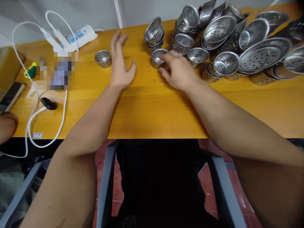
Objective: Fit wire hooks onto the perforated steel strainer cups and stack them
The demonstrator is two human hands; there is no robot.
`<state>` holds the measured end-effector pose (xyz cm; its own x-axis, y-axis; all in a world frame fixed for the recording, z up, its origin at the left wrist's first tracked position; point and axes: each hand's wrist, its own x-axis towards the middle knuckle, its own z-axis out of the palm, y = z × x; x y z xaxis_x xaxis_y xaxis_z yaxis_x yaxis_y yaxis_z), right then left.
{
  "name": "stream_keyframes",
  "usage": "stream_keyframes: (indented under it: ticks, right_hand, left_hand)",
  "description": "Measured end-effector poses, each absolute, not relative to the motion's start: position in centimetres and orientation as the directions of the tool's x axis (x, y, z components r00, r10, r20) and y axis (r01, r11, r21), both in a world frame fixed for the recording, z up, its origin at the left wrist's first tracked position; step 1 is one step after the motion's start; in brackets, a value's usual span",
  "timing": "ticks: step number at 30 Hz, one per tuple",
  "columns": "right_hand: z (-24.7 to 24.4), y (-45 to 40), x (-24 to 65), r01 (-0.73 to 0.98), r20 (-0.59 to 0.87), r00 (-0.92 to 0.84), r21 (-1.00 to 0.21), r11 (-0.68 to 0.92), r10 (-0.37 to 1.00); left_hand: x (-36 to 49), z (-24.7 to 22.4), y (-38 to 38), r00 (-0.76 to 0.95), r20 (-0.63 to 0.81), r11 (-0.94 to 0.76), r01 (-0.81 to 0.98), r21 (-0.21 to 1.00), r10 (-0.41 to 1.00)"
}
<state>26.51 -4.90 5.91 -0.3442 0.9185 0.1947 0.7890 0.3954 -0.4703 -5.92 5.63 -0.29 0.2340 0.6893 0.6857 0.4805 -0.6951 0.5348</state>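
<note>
My left hand is raised over the wooden table with its fingers apart and nothing in them. Just to its left stands a small metal cup, upright and not touched by the fingers. My right hand has its thumb and fingers closed on the rim of another small metal cup, which rests on the table. Below that cup lies a thin curved wire. Close behind my right hand is a stack of perforated metal cups.
Many perforated metal cups and oval dishes crowd the right side. At the left are a white power strip, looping white cables, a phone, a black object and a green-yellow sponge. Another person's arm shows at the left edge.
</note>
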Motion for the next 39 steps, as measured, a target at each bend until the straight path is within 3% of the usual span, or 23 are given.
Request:
stream_keyframes:
  ticks: [4,9,21,32,39]
  right_hand:
    - [4.5,-3.8,26.5,0.752,0.187,-0.320,-0.545,0.369,0.929]
    - [3.9,-3.1,26.7,0.669,0.335,-0.323,-0.581,0.464,0.885]
    - [5.6,-7.4,22.6,0.523,0.364,-0.491,-0.604,0.602,0.791]
    - [6.4,-7.3,24.0,0.536,0.301,-0.551,-0.587,0.606,0.779]
    - [6.1,-7.3,23.7,0.539,0.299,-0.554,-0.582,0.609,0.777]
  left_hand:
    - [-5.0,0.3,5.1,0.376,0.512,-0.633,0.394,0.667,0.773]
    - [-4.1,1.4,3.4,0.288,0.454,-0.536,0.392,0.748,0.843]
    - [-1.4,1.7,1.1,0.590,0.317,-0.609,0.399,0.685,0.743]
    - [-1.7,1.6,0.9,0.570,0.365,-0.634,0.391,0.667,0.736]
    - [-2.0,2.6,-0.1,0.610,0.262,-0.582,0.411,0.702,0.748]
